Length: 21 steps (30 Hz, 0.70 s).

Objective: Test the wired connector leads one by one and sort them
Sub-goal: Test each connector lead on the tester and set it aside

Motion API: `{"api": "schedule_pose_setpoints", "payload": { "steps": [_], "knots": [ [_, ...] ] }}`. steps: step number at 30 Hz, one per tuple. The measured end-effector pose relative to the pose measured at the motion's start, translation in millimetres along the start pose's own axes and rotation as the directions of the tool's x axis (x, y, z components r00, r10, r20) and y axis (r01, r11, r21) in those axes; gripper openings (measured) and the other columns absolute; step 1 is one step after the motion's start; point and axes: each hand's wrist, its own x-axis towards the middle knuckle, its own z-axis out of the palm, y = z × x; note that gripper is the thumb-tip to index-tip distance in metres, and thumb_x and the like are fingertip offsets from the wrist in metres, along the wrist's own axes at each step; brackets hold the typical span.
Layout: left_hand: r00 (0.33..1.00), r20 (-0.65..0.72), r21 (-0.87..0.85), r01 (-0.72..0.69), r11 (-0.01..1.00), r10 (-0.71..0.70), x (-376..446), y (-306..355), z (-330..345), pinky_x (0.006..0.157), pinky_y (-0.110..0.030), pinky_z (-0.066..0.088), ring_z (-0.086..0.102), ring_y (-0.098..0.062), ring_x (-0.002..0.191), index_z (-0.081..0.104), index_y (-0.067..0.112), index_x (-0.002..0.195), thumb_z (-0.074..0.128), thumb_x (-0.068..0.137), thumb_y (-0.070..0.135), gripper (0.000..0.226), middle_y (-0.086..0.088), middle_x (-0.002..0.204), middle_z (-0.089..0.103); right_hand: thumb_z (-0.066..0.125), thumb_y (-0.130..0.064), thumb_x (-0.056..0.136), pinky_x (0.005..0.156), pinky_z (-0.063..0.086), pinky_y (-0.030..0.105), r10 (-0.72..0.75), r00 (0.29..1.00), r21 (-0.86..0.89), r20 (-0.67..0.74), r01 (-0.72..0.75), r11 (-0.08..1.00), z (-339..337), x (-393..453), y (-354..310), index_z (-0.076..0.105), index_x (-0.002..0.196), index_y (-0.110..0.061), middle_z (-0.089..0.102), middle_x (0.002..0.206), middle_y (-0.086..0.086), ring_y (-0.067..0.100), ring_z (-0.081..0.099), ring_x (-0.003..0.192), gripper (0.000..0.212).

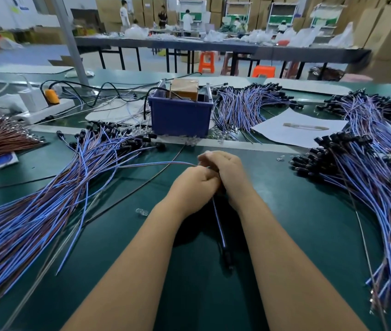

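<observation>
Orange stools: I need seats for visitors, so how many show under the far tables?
2: one orange stool under the far table near the middle, another lower to its right. A pinkish stool stands between them; others may be hidden behind table legs.

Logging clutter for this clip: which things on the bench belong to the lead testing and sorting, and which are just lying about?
Part of the job:
- left hand and right hand, both gripping one lead
- pile of leads on the left
- pile of leads on the right
- blue bin, apparently the tester

Lying about:
- power strip
- paper sheet with a pen
- brown wire bundle
</observation>
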Motion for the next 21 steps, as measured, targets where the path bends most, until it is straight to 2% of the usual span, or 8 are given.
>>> {"api": "schedule_pose_setpoints", "payload": {
  "steps": [2, 4, 7, 9, 12, 15, 18, 21],
  "knots": [
    [0.997, 0.039, 0.162, -0.070, 0.984, 0.064, -2, 2, 1, 0.073, -0.037, 0.052, 0.063, -0.029, 0.084, 0.072, 0.014, 0.081, 0.041, 0.071, 0.030, 0.036, -0.009, 0.087, 0.071, 0.056, -0.008, 0.092, 0.066, 0.051, 0.017, 0.023, 0.992, -0.116, 0.121, -0.009, 0.993, -1, -1, 1, 0.073, 0.084, -0.011, 0.070, 0.074, 0.001, 0.009, 0.063, 0.070, 0.020],
    [0.995, 0.077, 0.117, -0.065, 0.991, 0.056, -2, 3, -1, 0.072, -0.038, 0.053, 0.063, -0.025, 0.079, 0.069, 0.021, 0.069, 0.042, 0.069, 0.029, 0.029, -0.002, 0.077, 0.071, 0.055, -0.003, 0.090, 0.065, 0.052, 0.018, 0.043, 0.982, -0.148, 0.184, -0.015, 0.989, -6, -1, 0, 0.074, 0.087, -0.013, 0.071, 0.075, 0.001, 0.010, 0.064, 0.071, 0.022],
    [0.990, 0.140, 0.110, -0.017, 0.994, 0.001, -1, 4, -1, 0.073, -0.040, 0.053, 0.063, -0.019, 0.074, 0.060, 0.029, 0.052, 0.043, 0.066, 0.030, 0.023, 0.005, 0.066, 0.068, 0.058, 0.001, 0.089, 0.062, 0.053, 0.022, 0.017, 0.984, -0.093, 0.175, -0.001, 0.996, -12, 0, 1, 0.074, 0.087, -0.017, 0.071, 0.072, -0.002, 0.010, 0.064, 0.065, 0.024],
    [0.992, 0.129, -0.004, 0.007, 1.000, -0.007, -1, 4, 0, 0.076, -0.040, 0.052, 0.064, -0.020, 0.075, 0.065, 0.026, 0.055, 0.045, 0.066, 0.027, 0.023, -0.001, 0.069, 0.069, 0.061, 0.001, 0.089, 0.057, 0.051, 0.024, 0.015, 0.994, 0.001, 0.110, -0.015, 1.000, -11, 0, 2, 0.072, 0.087, -0.016, 0.069, 0.068, -0.001, 0.012, 0.061, 0.059, 0.021],
    [0.998, 0.044, -0.370, 0.060, 0.927, -0.047, 0, 5, -5, 0.059, -0.031, 0.042, 0.054, -0.019, 0.064, 0.068, 0.016, 0.059, 0.046, 0.067, 0.021, 0.024, -0.020, 0.070, 0.063, 0.059, 0.003, 0.090, 0.056, 0.052, 0.024, 0.020, 1.000, 0.193, 0.001, -0.020, 0.981, -10, 4, 3, 0.069, 0.089, -0.011, 0.068, 0.066, 0.001, 0.012, 0.062, 0.058, 0.017],
    [0.974, -0.060, -0.593, 0.143, 0.793, -0.221, 7, 1, -10, 0.048, -0.020, 0.037, 0.054, -0.012, 0.057, 0.064, 0.016, 0.064, 0.049, 0.074, 0.023, 0.019, -0.003, 0.069, 0.066, 0.059, 0.004, 0.090, 0.070, 0.052, 0.027, -0.001, 0.998, 0.174, -0.067, 0.012, 0.985, -10, 6, 4, 0.068, 0.096, -0.005, 0.067, 0.075, 0.008, 0.016, 0.061, 0.065, 0.014],
    [0.913, -0.187, -0.660, 0.158, 0.734, -0.364, 13, -10, -11, 0.051, -0.019, 0.044, 0.055, -0.012, 0.060, 0.058, 0.017, 0.080, 0.052, 0.095, 0.019, 0.016, 0.000, 0.074, 0.066, 0.060, 0.005, 0.090, 0.065, 0.050, 0.017, -0.065, 0.996, 0.070, -0.065, 0.069, 0.995, -8, 4, 6, 0.065, 0.111, -0.005, 0.066, 0.076, 0.006, 0.009, 0.060, 0.062, 0.023],
    [0.907, -0.253, -0.642, 0.104, 0.759, -0.338, 13, -16, -12, 0.057, -0.020, 0.046, 0.059, -0.006, 0.064, 0.063, 0.022, 0.092, 0.054, 0.098, 0.021, 0.011, 0.007, 0.080, 0.066, 0.062, 0.003, 0.089, 0.063, 0.048, 0.014, -0.128, 0.991, -0.026, -0.027, 0.127, 0.992, -4, 1, 6, 0.063, 0.113, -0.014, 0.068, 0.074, 0.003, 0.005, 0.060, 0.061, 0.029]
  ]
}}
